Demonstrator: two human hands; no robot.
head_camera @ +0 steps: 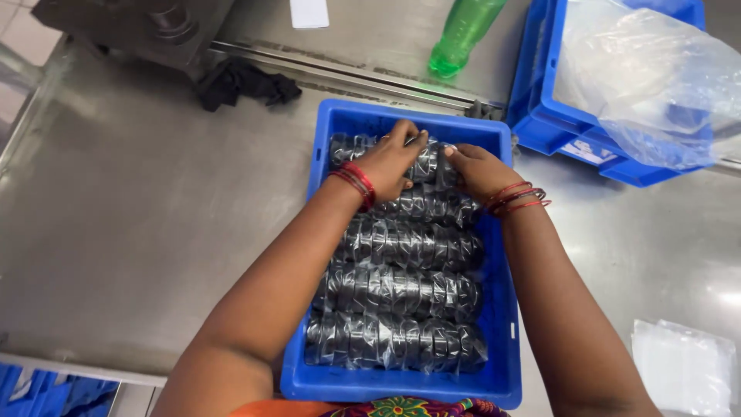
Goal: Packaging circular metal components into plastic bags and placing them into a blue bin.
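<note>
Here, a shallow blue plastic crate [500, 332] sits on the brushed steel bench [139, 216], and everything else can be placed from it. Inside the crate lie rows of black ring-shaped parts sealed in clear plastic sleeves [397, 289] — the rolls lie crosswise, one behind the other, filling the crate from its near wall to its far wall.

Both hands work at the far row. The left hand [386, 164], with red bangles on the wrist, lies on the far roll toward the crate's left side, its fingers [407, 137] curled down and pinching the plastic wrap at the top of the roll. The right hand [480, 168], also wearing thin red bangles, sits just beside it toward the crate's right side, its fingers [455, 154] bent and pressed onto the same roll; whether they truly grip it or only press on it, I cannot tell.

Beyond the crate's far left corner lies a crumpled black cloth [243, 83]. Past the far wall stands a green plastic bottle [463, 35]. To the crate's far right is a second blue crate [540, 116] holding a loose clear plastic bag [648, 77] — and to the near right, flat clear plastic pouches [683, 363] lie on the bench.
</note>
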